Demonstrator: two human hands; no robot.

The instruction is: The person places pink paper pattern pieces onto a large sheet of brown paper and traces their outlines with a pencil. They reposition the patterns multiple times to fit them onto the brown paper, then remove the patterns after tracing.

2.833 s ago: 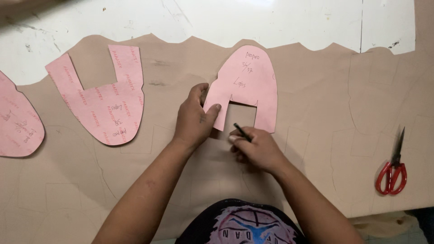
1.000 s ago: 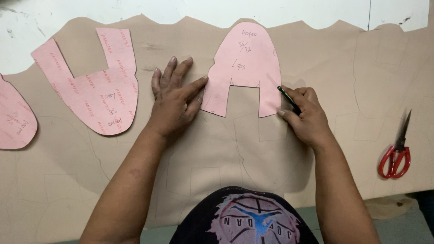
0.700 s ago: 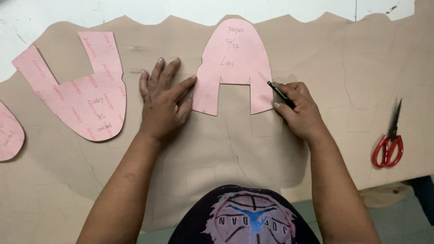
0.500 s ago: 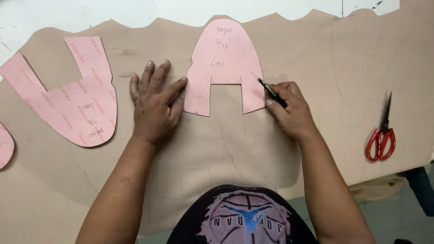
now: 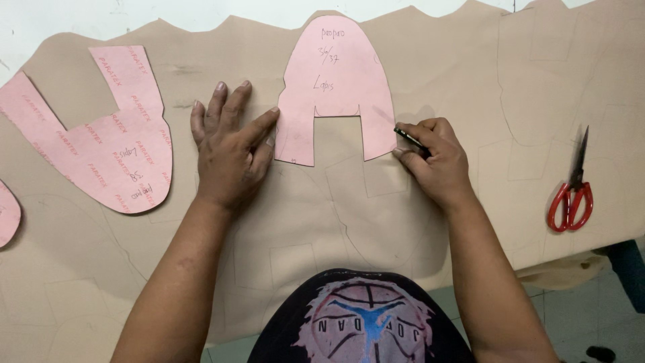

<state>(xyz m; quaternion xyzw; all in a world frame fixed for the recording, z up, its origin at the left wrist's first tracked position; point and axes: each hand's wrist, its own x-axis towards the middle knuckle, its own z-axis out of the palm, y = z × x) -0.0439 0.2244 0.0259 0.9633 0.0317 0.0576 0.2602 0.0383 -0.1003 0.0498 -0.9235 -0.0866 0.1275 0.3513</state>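
Your left hand lay flat and open on the tan sheet, fingers spread, holding nothing; the forefinger and thumb pressed on the left edge of the arched pink pattern. That pattern lay on the sheet in front of you, rounded end away from you, its two legs towards you with a square notch between them. Your right hand was closed around a dark pen, tip set against the pattern's lower right edge. Faint traced outlines showed across the sheet.

To the left, well apart from your left hand, lay a U-shaped pink pattern, and part of a third pink piece showed at the frame's left edge. Red-handled scissors lay shut on the sheet, well to the right of your right hand. The sheet covered the white worktop.
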